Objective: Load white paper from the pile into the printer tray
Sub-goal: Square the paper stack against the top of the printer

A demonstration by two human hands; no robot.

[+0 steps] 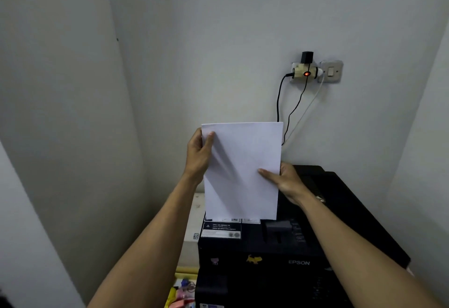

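Note:
A stack of white paper [243,162] stands upright over the rear of a black Epson printer [279,259], its bottom edge down at the rear feed slot [233,220]. My left hand [198,157] grips the paper's upper left edge, thumb on the front. My right hand [284,181] holds the right edge lower down, thumb lying across the sheet's face. The printer's lid and flatbed [340,210] stretch to the right. No paper pile shows in this view.
White walls close in on the left, back and right. A wall socket with adapters, a lit red switch [306,73] and hanging cables [284,113] sits above the printer. Small colourful items [182,293] lie on a pale surface left of the printer.

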